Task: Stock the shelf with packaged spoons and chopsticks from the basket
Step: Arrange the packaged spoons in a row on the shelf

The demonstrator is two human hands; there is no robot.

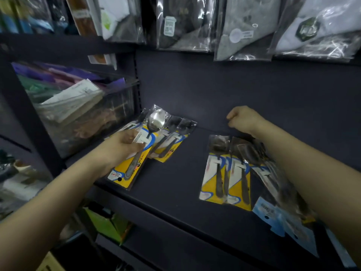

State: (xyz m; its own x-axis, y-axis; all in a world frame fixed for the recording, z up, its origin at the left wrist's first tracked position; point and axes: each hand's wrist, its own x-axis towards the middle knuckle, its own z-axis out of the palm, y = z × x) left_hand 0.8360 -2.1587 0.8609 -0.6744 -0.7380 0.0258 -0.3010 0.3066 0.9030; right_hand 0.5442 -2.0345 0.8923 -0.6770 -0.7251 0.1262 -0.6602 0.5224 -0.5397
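Observation:
My left hand grips a spoon pack on a yellow and white card, its shiny bowl pointing to the back of the dark shelf. Under and beside it lie more spoon packs at the shelf's left. My right hand hovers as a closed fist near the shelf's back wall, with nothing in it. Below my right forearm lie two yellow-carded spoon packs side by side, and blue-carded packs partly hidden by the arm. The basket is out of view.
Bagged socks hang on hooks above the shelf. A clear bin of flat packets stands on the neighbouring shelf to the left. Green boxes sit on the shelf below. Bare shelf surface lies between the two groups of packs.

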